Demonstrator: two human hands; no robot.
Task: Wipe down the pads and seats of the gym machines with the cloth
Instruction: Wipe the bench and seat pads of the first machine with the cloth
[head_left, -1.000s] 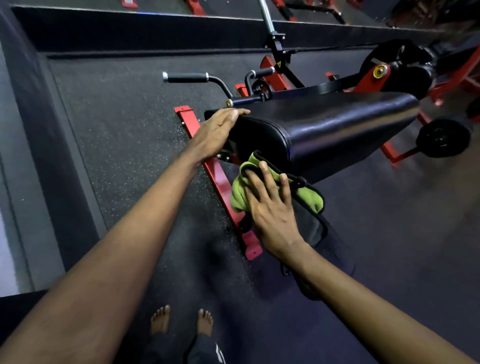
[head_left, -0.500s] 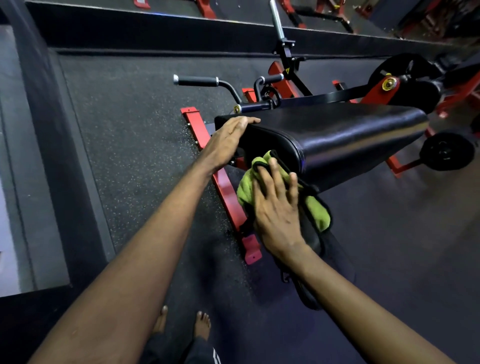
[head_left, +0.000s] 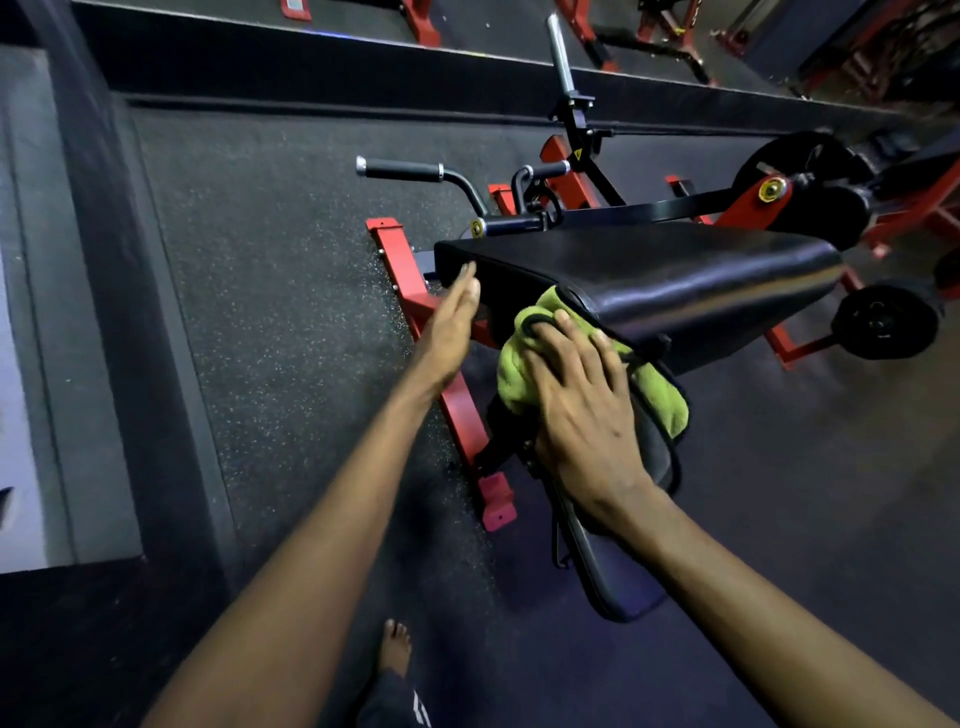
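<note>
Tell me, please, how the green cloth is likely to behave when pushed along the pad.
Probably floppy: the cloth bunches in folds under the right hand and drapes over the lower pad. Likely light, since it looks like soft, fluffy fabric. It may ruck up rather than slide flat, being crumpled.

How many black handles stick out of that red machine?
2. A long handle sticks out to the left, above the big black pad; a short handle sits just right of it. More may hide behind the pad.
</note>
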